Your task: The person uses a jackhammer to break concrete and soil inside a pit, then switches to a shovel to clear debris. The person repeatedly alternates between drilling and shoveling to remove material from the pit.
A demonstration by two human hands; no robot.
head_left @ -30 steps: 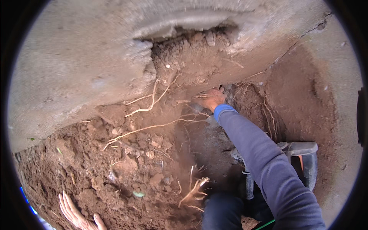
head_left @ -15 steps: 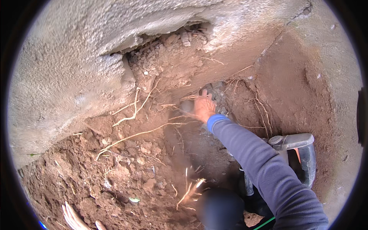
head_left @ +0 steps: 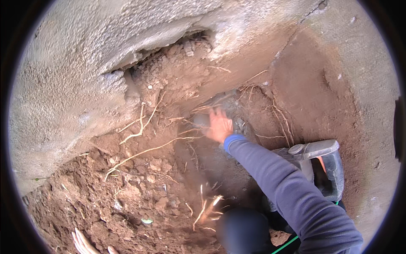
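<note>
My right hand (head_left: 219,125), in a grey-blue sleeve with a bright blue cuff, reaches into a dug hollow at the foot of the wall. Its fingers are spread and slightly blurred, with nothing visible between them. Close to its fingertips are thin roots (head_left: 207,109) and grey, rock-like material (head_left: 230,101). A rounded grey patch beside the hand is too blurred to name. At the lower left edge, my left hand (head_left: 83,244) shows only in part, its fingers stretched out against loose brown soil (head_left: 93,203). Right of my forearm lies a grey power tool (head_left: 321,148) with a loop handle, partly hidden by the sleeve.
A rough plastered wall (head_left: 76,63) runs along the top and left, with a broken gap full of rubble (head_left: 169,59). Long pale roots (head_left: 148,149) cross the soil. A green cord (head_left: 285,244) runs at the bottom, near a blurred dark rounded shape (head_left: 243,230).
My right hand has drawn back a little from the far end of the hollow, and its fingers have spread. The whole view has shifted slightly. My left hand stays on the soil.
</note>
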